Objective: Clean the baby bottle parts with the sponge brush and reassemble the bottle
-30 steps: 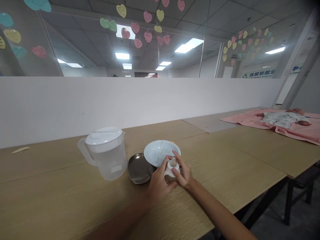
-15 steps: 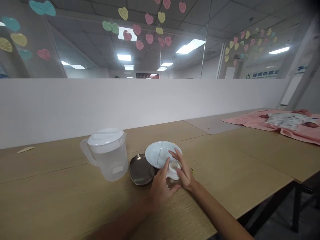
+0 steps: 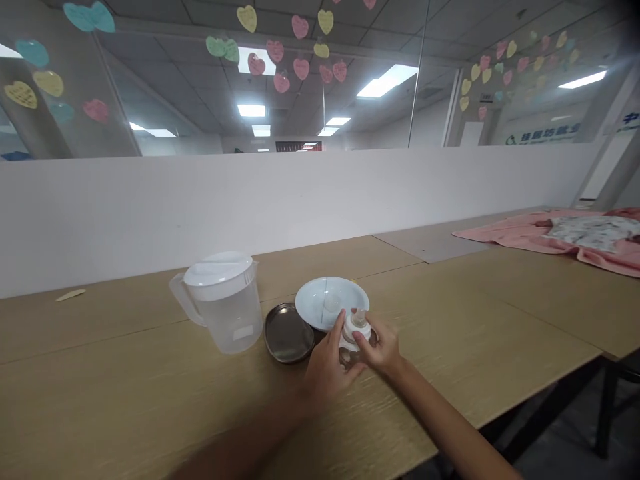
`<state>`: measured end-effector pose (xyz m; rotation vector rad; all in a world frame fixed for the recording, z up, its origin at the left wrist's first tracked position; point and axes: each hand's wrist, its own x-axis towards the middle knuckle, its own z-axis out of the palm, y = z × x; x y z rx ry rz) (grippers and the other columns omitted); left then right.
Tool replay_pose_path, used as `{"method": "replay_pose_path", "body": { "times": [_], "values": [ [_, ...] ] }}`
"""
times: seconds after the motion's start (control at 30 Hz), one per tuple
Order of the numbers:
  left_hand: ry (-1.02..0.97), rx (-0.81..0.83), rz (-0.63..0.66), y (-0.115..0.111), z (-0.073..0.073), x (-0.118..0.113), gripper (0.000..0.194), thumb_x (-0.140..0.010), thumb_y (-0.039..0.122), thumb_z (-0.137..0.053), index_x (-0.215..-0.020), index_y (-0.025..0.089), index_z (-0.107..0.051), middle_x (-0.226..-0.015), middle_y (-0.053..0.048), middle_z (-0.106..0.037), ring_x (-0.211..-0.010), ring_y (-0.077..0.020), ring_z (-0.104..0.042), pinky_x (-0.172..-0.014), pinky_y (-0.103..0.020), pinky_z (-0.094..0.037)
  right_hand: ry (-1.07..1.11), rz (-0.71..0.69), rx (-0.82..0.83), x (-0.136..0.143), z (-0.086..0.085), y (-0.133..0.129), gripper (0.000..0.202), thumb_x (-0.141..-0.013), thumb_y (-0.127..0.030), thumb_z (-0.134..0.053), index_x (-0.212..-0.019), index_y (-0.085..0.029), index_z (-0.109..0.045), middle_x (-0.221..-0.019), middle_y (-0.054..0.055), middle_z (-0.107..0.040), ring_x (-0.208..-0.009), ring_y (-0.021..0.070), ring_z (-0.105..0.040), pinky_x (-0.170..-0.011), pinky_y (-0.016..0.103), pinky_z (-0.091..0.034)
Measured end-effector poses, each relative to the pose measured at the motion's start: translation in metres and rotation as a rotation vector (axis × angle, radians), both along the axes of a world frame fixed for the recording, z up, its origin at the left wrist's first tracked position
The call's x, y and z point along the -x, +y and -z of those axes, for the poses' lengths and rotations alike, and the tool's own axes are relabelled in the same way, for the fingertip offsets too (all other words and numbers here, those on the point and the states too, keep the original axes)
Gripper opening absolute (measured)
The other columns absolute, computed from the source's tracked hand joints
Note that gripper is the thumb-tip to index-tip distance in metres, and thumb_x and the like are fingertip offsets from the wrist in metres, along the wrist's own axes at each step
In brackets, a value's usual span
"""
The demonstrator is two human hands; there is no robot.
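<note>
Holds baby bottle (image 3: 346, 359) at lower centre of the frame with left hand (image 3: 326, 368) half-curled around its side, apparently for steadiness; pinches white collar (image 3: 356, 328) closely with right hand (image 3: 384, 347), probably for control. Has bowl (image 3: 316, 299) just beyond, likely limiting forward reach; further left, metal tray (image 3: 289, 335) and lidded pitcher (image 3: 231, 320).

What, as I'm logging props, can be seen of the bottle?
The bottle has a see-through body, a white, plastic-looking collar and a translucent teat on top. It is roughly upright, nearer the camera than the bowl. The left hand cups its body; the right hand touches the collar. Its base is hidden.
</note>
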<state>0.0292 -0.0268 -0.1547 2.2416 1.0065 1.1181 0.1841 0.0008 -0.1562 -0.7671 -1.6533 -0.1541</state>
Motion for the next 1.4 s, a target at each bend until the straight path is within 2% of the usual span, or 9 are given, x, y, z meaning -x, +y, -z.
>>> {"method": "replay_pose_path", "body": {
  "times": [0.17, 0.3, 0.47, 0.57, 0.63, 0.73, 0.87, 1.03, 1.4],
  "values": [
    [-0.022, -0.004, -0.023, -0.001, 0.004, -0.003, 0.086, -0.074, 0.025, -0.067, -0.145, 0.020, -0.019, -0.135, -0.011, -0.051, -0.119, -0.0249, -0.053, -0.098, -0.040, -0.047, 0.174, 0.027, 0.037, 0.002, 0.001, -0.001, 0.032, -0.076, -0.035, -0.065, -0.105, -0.020, -0.064, -0.096, 0.009, -0.070, -0.084, 0.0225, -0.067, -0.073, 0.034, -0.056],
    [-0.027, -0.006, -0.074, -0.002, 0.006, -0.004, 0.087, -0.070, 0.023, -0.069, -0.144, 0.022, -0.023, -0.132, -0.010, -0.054, -0.117, -0.0250, -0.054, -0.098, -0.040, -0.047, 0.490, -0.020, 0.074, 0.006, -0.005, 0.001, 0.040, -0.070, -0.031, -0.071, -0.107, -0.019, -0.063, -0.103, 0.011, -0.067, -0.092, 0.0239, -0.065, -0.075, 0.037, -0.057],
    [-0.002, -0.025, -0.098, -0.001, 0.008, -0.003, 0.087, -0.068, 0.022, -0.071, -0.143, 0.023, -0.026, -0.131, -0.008, -0.055, -0.117, -0.0252, -0.054, -0.100, -0.040, -0.045, 0.892, -0.152, 0.108, 0.005, -0.050, 0.011, 0.051, -0.066, -0.032, -0.076, -0.111, -0.015, -0.059, -0.097, 0.009, -0.066, -0.078, 0.0197, -0.065, -0.070, 0.040, -0.059],
    [0.012, -0.018, -0.105, -0.002, 0.007, -0.003, 0.084, -0.069, 0.022, -0.070, -0.142, 0.023, -0.028, -0.133, -0.008, -0.054, -0.117, -0.0246, -0.054, -0.101, -0.039, -0.044, 0.957, -0.259, 0.072, -0.001, -0.078, 0.029, 0.050, -0.059, -0.031, -0.081, -0.102, -0.017, -0.061, -0.105, 0.007, -0.064, -0.088, 0.0198, -0.063, -0.076, 0.041, -0.058],
    [0.019, -0.011, -0.101, -0.002, 0.006, -0.003, 0.083, -0.069, 0.022, -0.069, -0.142, 0.024, -0.028, -0.134, -0.008, -0.053, -0.118, -0.0241, -0.053, -0.101, -0.039, -0.044, 0.951, -0.304, 0.140, -0.004, -0.085, 0.047, 0.050, -0.058, -0.034, -0.080, -0.101, -0.018, -0.061, -0.109, 0.006, -0.063, -0.091, 0.0194, -0.062, -0.081, 0.042, -0.056],
    [0.024, -0.004, -0.094, -0.003, 0.004, -0.002, 0.083, -0.069, 0.020, -0.069, -0.142, 0.023, -0.028, -0.135, -0.008, -0.051, -0.120, -0.0245, -0.051, -0.102, -0.039, -0.043, 0.937, -0.324, 0.295, -0.007, -0.075, 0.075, 0.051, -0.058, -0.040, -0.078, -0.100, -0.017, -0.060, -0.103, 0.006, -0.064, -0.089, 0.0194, -0.063, -0.082, 0.042, -0.055],
    [0.017, 0.009, -0.088, -0.004, 0.004, -0.002, 0.081, -0.069, 0.017, -0.068, -0.141, 0.023, -0.030, -0.137, -0.008, -0.050, -0.122, -0.0241, -0.049, -0.103, -0.039, -0.042, 0.941, -0.300, 0.449, -0.010, -0.043, 0.106, 0.056, -0.056, -0.041, -0.078, -0.102, -0.017, -0.058, -0.101, 0.007, -0.065, -0.085, 0.0194, -0.064, -0.079, 0.038, -0.054],
    [0.004, -0.003, -0.081, -0.003, 0.003, -0.002, 0.079, -0.069, 0.017, -0.068, -0.139, 0.024, -0.032, -0.136, -0.007, -0.050, -0.122, -0.0246, -0.049, -0.103, -0.040, -0.041, 0.865, -0.245, 0.566, -0.013, -0.013, 0.122, 0.062, -0.052, -0.041, -0.078, -0.104, -0.019, -0.052, -0.099, 0.007, -0.064, -0.080, 0.0187, -0.064, -0.067, 0.031, -0.053],
    [-0.004, -0.024, -0.047, -0.004, -0.001, -0.003, 0.072, -0.069, 0.014, -0.067, -0.135, 0.023, -0.039, -0.135, -0.007, -0.051, -0.122, -0.0245, -0.049, -0.104, -0.041, -0.041, 0.515, -0.123, 0.496, -0.017, -0.005, 0.114, 0.050, -0.057, -0.039, -0.074, -0.096, -0.019, -0.050, -0.092, 0.003, -0.060, -0.073, 0.0150, -0.060, -0.066, 0.030, -0.049]
  ]
}}
